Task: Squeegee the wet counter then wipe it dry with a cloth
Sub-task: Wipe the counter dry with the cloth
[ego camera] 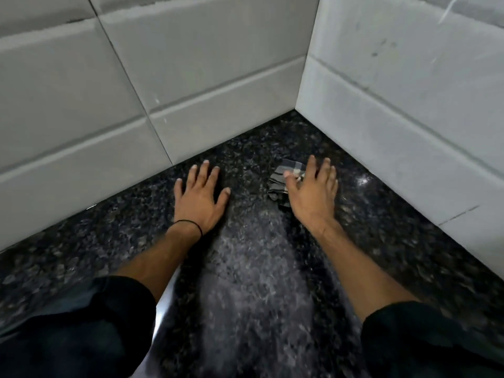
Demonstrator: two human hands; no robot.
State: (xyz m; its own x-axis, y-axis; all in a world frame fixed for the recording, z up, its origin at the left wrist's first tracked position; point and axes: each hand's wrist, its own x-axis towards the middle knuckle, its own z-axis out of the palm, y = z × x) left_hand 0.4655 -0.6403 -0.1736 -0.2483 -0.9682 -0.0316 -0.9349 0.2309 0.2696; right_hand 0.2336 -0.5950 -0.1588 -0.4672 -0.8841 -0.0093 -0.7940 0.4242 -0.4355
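Cloth (281, 184), checked and crumpled, lies on the dark speckled surface (253, 282) near the tiled corner, under the right hand (313, 192), fingers spread flat. Left hand (200, 195) rests beside it, fingers splayed, empty.

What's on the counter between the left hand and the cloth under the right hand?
Nothing: in the head view only bare dark speckled counter separates the left hand from the folded checked cloth under the right hand.
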